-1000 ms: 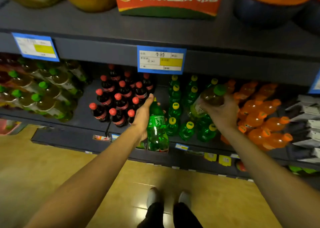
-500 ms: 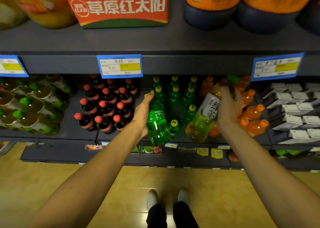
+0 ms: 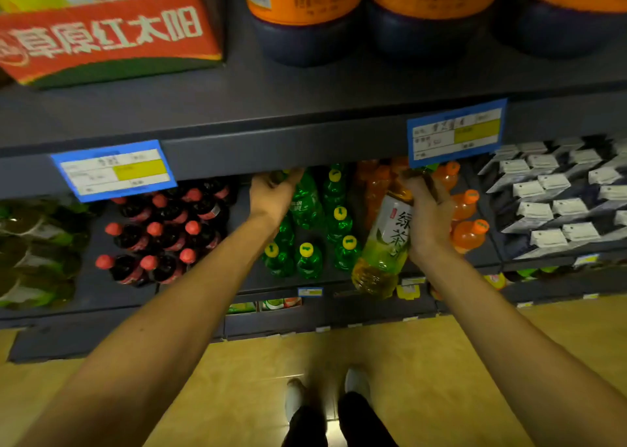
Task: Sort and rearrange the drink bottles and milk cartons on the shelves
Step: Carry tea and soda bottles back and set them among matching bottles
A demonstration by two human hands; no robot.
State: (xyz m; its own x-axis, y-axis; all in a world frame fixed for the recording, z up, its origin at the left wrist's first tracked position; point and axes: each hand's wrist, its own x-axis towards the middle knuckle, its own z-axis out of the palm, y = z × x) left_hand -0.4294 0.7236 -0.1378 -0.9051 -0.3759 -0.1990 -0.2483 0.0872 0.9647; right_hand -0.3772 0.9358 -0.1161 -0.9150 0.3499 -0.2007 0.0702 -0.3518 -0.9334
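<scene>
Shop shelf (image 3: 305,134): left hand (image 3: 271,197) grips green soda bottle (image 3: 305,204), right hand (image 3: 428,216) holds green tea bottle (image 3: 386,239); likely reshelving next.

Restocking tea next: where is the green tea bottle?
The green tea bottle is gripped in the right hand, tilted, right of centre, between green soda bottles and orange soda bottles.

The aisle was dim as I looked down; the lower shelf (image 3: 305,277) lay in the upper shelf's shadow. The tan floor (image 3: 441,361) showed soft glare near my shoes. Shelf edges bowed from wide-angle distortion, and the price tags (image 3: 113,170) were blurred.
</scene>
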